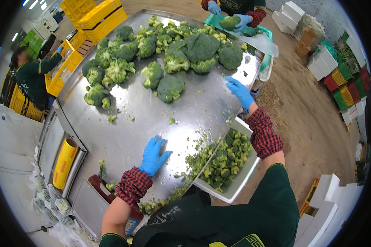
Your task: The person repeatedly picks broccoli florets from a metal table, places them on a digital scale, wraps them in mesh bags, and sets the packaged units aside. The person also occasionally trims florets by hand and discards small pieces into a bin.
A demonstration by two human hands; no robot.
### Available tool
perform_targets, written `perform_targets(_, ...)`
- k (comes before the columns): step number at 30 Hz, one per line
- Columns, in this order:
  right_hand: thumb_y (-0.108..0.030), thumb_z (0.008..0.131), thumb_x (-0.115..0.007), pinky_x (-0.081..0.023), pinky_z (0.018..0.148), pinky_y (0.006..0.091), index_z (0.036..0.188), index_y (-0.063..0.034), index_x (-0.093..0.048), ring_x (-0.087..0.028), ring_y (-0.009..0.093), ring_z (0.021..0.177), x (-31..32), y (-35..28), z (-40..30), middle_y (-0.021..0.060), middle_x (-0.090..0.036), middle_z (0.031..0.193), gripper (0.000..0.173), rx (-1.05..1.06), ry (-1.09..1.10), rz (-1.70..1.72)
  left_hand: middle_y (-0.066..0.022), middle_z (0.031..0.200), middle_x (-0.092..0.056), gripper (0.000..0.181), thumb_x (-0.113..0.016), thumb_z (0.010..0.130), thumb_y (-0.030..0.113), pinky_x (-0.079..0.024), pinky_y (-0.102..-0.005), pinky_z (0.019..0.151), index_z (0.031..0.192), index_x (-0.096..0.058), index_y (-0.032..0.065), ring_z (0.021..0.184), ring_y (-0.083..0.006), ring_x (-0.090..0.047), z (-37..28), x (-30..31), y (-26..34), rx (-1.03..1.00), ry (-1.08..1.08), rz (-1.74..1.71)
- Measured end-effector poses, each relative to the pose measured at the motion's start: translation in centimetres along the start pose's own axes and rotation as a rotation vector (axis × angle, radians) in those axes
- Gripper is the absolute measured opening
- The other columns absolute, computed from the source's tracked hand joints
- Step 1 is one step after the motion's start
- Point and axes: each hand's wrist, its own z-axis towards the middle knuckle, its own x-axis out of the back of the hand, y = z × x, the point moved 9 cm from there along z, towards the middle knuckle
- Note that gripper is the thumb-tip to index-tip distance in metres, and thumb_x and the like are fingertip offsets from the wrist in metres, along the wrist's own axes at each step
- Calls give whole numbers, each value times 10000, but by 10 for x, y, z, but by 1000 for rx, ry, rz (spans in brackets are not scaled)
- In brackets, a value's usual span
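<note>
My left hand [154, 156], in a blue glove, is over the near part of the stainless steel table [126, 123], fingers spread and nothing in them. Near the table's right edge, my gloved right hand [239, 92] reaches out, also without anything in it. Beyond both hands lies a heap of broccoli heads [201, 46]. Two broccoli heads [170, 88] lie apart at the front of it. Small broccoli scraps [194, 160] are strewn along the near right edge. Below that edge, a white foam box [249, 176] holds many small broccoli florets [227, 163].
A co-worker's gloved hand [241, 23] holds a broccoli head [229, 23] beside a lined crate [267, 66]. Another person [34, 77] stands left by yellow crates [63, 72]. A yellow film roll [65, 163] and a scale [89, 207] border the table's left side.
</note>
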Motion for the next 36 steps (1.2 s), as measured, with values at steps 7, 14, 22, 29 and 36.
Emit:
perform_targets(7,-476,702,-737,-366,988,390,1318,13,-434,-477,338,1142,127,33,165,242,-537,1206,843,225,594,-427,-258,1359,-386,567,-679,815,294,-333,-435,1040,1267,-465,26,1255,-393,-384,109,78,-42,-82,226,79)
perform_targets(14,-637,586,-728,-386,1000,429,1362,-48,-393,-470,351,1209,105,37,241,255,-461,1316,1030,-121,540,-599,-233,1438,-295,755,-610,809,525,-271,-432,1079,1372,-376,79,1317,-372,-309,300,98,-51,-18,302,-93)
perform_targets(22,-366,687,-785,-451,912,375,1254,-28,-489,-565,274,1049,38,-4,242,197,-577,1155,723,194,134,-419,-162,1440,-342,867,-522,792,656,-340,-416,1043,1450,-239,169,1270,-348,-407,372,48,-60,37,-211,3)
perform_targets(29,-394,684,-781,-322,1049,398,1326,-40,-427,-392,310,1251,-92,-44,173,202,-413,1337,814,265,-241,-353,-181,1326,-461,652,-612,846,440,-358,-397,1028,1359,-411,92,1207,-332,-457,269,94,-81,-249,-74,-38)
perform_targets(36,-418,841,-610,-367,1016,372,1309,-116,-480,-475,272,1194,-271,-100,53,172,-495,1294,572,349,-889,-322,-175,1289,-493,633,-647,808,422,-363,-429,988,1321,-459,102,1198,-355,-453,100,93,-83,-143,-127,103)
